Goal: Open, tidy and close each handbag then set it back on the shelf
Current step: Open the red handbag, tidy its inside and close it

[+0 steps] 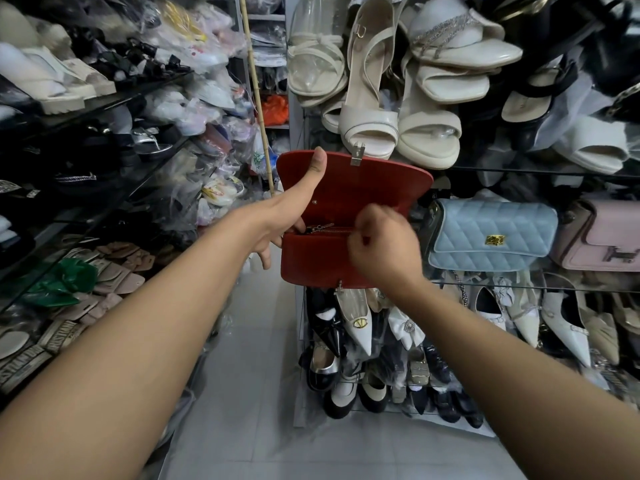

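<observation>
Our left hand (pixel 294 209) grips the red handbag (pixel 353 216), flap up; our right hand (pixel 384 251), curled shut, pinches at its zipper (pixel 329 230).

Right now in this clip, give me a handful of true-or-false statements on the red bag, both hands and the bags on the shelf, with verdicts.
1. The red handbag has its flap raised. True.
2. The left hand holds the bag with its thumb against the inside of the flap. True.
3. The right hand rests on the light blue quilted bag. False: it is at the red bag's opening, by the inner zipper.
4. The blue bag sits on the shelf beside a pink bag. True.
5. The red bag stands on the glass shelf. False: it is held up in front of the shelves.
</observation>
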